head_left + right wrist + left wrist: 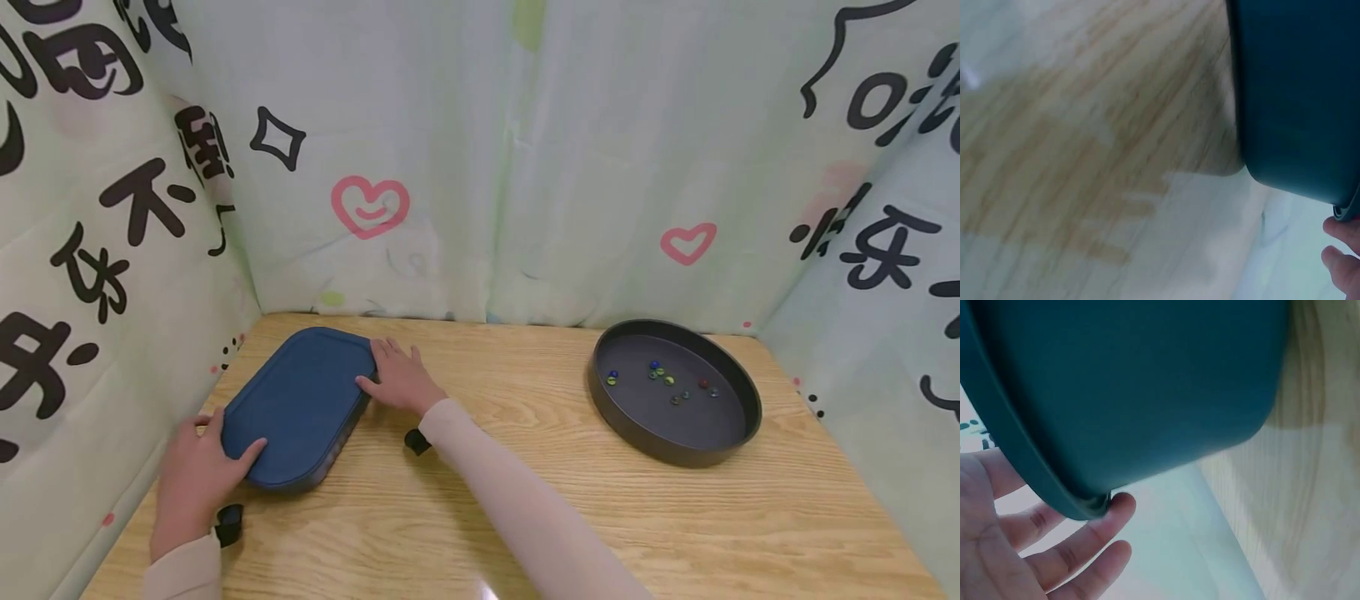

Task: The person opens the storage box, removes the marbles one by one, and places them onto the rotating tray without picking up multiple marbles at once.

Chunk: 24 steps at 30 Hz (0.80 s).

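A dark blue box with rounded corners and a flat lid (pixel 303 408) stands at the left of the wooden table. My left hand (pixel 197 471) grips its near left corner, thumb over the top and fingers at the outer edge. In the left wrist view, fingertips (pixel 1121 506) reach under the overhanging rim, and the box's smooth side wall (pixel 1166 381) fills much of the picture. The right hand (pixel 401 377) holds the far right corner between thumb and spread fingers. In the right wrist view its fingertips (pixel 1340 240) meet the rim; most of that hand is out of frame.
At the right of the table (pixel 517 492) sits a round dark grey tray (pixel 693 454) with several small glass marbles (pixel 660 372) scattered inside. Pale printed curtains (pixel 450 150) stand along the back and both sides. Each wrist carries a black camera (pixel 417 442).
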Available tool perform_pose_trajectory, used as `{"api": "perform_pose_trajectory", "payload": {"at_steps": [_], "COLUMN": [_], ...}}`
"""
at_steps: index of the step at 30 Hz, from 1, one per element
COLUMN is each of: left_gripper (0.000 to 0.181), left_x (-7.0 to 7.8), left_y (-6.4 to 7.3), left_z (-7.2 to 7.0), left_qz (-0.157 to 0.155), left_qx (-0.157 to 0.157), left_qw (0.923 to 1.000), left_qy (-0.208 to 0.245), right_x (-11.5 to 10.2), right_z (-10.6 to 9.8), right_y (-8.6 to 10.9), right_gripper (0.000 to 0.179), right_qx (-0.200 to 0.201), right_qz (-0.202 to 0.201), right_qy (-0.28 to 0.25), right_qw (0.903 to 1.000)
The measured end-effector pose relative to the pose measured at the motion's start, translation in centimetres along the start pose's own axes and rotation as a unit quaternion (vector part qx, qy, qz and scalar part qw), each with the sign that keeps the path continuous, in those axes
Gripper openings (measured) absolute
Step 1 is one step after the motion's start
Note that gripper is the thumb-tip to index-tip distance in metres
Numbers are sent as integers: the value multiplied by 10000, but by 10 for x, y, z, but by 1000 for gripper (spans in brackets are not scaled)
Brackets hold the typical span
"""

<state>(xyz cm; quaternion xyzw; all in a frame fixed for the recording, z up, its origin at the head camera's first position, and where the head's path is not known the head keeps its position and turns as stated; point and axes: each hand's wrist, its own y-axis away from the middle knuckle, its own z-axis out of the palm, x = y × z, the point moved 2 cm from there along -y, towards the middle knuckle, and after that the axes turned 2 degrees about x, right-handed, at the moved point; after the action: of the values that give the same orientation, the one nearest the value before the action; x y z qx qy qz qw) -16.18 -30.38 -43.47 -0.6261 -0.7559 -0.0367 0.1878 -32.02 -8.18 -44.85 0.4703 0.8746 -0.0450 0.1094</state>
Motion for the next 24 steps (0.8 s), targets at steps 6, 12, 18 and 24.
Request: {"api": "perform_pose_trajectory", "payload": {"at_steps": [6, 12, 18, 24], "left_gripper": [85, 78, 72, 64], "left_x": [8, 21, 32, 45], "left_y": [-3, -4, -6, -11], "left_z": [6, 10, 15, 22], "left_qz": [95, 419, 608, 759], "left_qx": [-533, -599, -578, -599], "left_qw": [9984, 9970, 9950, 9927], "left_qy": [138, 266, 546, 718], "right_x": [12, 24, 31, 40], "right_z": [-1, -5, -7, -11], "right_y": [3, 10, 21, 36], "right_gripper": [70, 68, 70, 68], "right_qx": [77, 194, 211, 367], "right_qz": [253, 462, 578, 677], "right_qy": [-96, -340, -542, -737], "right_qw": [9996, 9982, 9966, 9943]}}
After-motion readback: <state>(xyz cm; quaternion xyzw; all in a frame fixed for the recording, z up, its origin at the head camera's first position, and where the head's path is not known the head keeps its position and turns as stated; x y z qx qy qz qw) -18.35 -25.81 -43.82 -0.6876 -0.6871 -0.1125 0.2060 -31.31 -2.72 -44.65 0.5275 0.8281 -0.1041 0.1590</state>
